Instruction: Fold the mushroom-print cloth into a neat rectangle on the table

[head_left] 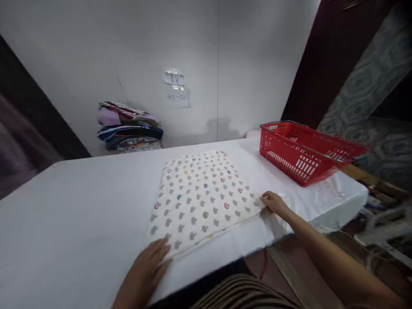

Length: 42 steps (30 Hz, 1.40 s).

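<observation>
"Our right hand (274, 203), how do we have it?"

"Nearly closed, thumb and fingertips pinching the near right corner of the mushroom-print cloth (201, 193)."

"And our left hand (144, 270)?"

"Loosely open, palm down, its outstretched fingers touching the near left corner."

"Where do we see the cloth lying?"

"Flat between our hands, near the front edge of the white-covered table (80, 214). The red plastic basket (281, 163) stands apart from it, beyond our right hand."

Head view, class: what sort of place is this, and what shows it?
Probably a workroom for cloth or garments: a patterned cloth lies flat on the white-covered table, and a stack of folded fabrics sits by the wall.
</observation>
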Motion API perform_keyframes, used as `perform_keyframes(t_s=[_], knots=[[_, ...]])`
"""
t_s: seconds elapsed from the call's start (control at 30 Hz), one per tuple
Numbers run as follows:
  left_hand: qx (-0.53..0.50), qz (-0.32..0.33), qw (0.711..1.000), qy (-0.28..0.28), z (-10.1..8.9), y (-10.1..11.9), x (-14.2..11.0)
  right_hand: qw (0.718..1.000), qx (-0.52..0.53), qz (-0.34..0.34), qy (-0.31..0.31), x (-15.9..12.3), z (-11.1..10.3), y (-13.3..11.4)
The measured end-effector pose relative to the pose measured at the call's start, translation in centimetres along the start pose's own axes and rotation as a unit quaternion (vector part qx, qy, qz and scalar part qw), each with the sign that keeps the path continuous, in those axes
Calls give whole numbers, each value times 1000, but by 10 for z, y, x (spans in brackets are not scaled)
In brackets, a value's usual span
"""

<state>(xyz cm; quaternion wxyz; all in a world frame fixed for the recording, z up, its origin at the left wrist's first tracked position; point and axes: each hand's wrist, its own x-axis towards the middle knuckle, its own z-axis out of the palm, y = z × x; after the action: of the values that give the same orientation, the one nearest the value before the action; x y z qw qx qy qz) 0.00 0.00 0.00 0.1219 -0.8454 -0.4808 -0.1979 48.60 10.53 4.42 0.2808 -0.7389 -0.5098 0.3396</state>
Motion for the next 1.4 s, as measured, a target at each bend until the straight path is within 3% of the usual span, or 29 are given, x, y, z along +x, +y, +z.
perform_keyframes(t_s=[0.13, 0.33, 0.47, 0.57, 0.7, 0.77, 0.9, 1.03, 1.27, 1.4], knots=[[-24, -13, 999, -18, -1, -3, 2, 996, 55, 50, -52, -4, -2, -7], [-12, -38, 996, -82, -1, -3, 3, 989, 136, 39, -42, 3, -12, -19], [16, -111, 982, -154, -7, 4, 12, 988, 144, 27, -41, 7, -15, -24], [24, -174, 966, -190, -21, 6, 22, 991, 115, 39, -52, 5, -15, -34], [38, -306, 940, -143, -48, 0, 22, 983, 172, -39, -51, -2, -17, -45], [45, -339, 932, -121, -54, -3, 14, 977, 196, -56, -62, -6, -14, -42], [15, -289, 948, -134, -38, -6, -10, 994, 76, 35, -66, -9, 2, -18], [-13, -228, 967, -114, -14, -9, -25, 998, -14, 40, -46, -4, 11, -2], [-14, -287, 956, -57, -9, -8, -29, 989, -141, -12, -38, 2, 9, 1], [-7, -314, 945, -86, -9, -8, -30, 982, -185, -6, -35, 2, 11, 8]])
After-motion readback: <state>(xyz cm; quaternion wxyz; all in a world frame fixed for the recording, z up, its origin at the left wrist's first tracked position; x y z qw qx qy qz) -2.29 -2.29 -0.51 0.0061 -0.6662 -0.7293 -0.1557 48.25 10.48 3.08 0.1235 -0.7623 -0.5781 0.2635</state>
